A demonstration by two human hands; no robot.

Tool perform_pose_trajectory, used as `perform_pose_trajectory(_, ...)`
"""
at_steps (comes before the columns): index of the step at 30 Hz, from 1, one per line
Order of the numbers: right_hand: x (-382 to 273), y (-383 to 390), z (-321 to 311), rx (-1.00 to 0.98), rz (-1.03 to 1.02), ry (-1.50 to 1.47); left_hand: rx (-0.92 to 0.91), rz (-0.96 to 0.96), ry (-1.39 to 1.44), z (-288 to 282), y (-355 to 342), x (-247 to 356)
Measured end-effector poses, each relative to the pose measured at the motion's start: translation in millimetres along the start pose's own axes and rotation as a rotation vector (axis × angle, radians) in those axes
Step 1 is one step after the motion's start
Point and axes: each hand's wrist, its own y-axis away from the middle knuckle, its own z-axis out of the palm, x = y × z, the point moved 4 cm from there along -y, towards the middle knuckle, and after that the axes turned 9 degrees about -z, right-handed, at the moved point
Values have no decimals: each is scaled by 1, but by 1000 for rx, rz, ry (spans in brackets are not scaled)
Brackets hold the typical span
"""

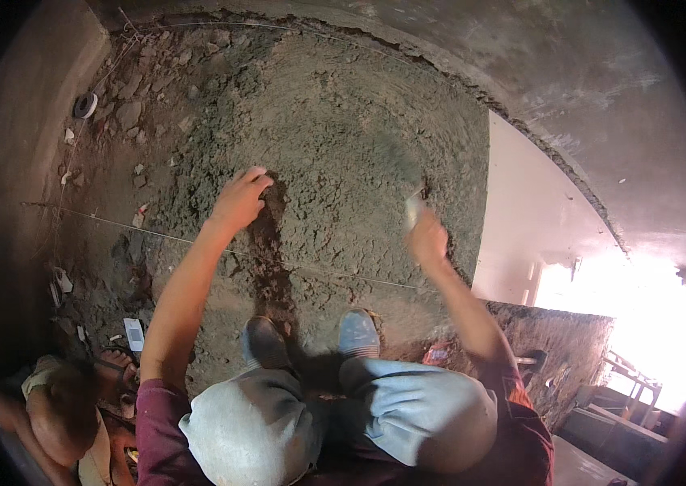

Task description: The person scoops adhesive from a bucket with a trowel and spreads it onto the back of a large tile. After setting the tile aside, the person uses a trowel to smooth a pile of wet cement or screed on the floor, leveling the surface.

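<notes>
Wet grey mortar (327,121) is spread over the ground before me, its surface rough and lumpy. My right hand (428,239) is wrapped round the pale handle of a trowel (414,206). Its blade is smeared by motion over the mortar near the right side. Above the mortar's left part is my left hand (239,201), with loosely bent fingers, some apart, and nothing visible in them. A thin string (149,232) runs across the mortar between my hands and my boots (357,332).
Broken rubble (128,113) and a round spool (85,105) lie at the far left by the wall. A smooth pale slab (521,194) borders the mortar on the right. Another person (63,417) is low at the left, beside a small white card-like item (134,334).
</notes>
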Motion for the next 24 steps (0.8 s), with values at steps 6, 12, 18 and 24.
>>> perform_pose_trajectory(6, -55, 74, 12, -80, -45, -224, -26, 46, 7, 4, -5, 0)
perform_pose_trajectory(12, -20, 105, 7, 205, 201, -160, 76, 73, 106, 8, 10, -7)
perform_pose_trajectory(18, -79, 123, 54, -113, 317, -580, 154, 125, 104, 4, 26, -21)
perform_pose_trajectory(24, -208, 108, 69, -262, 22, -691, 287, -20, 325, -22, 21, -60)
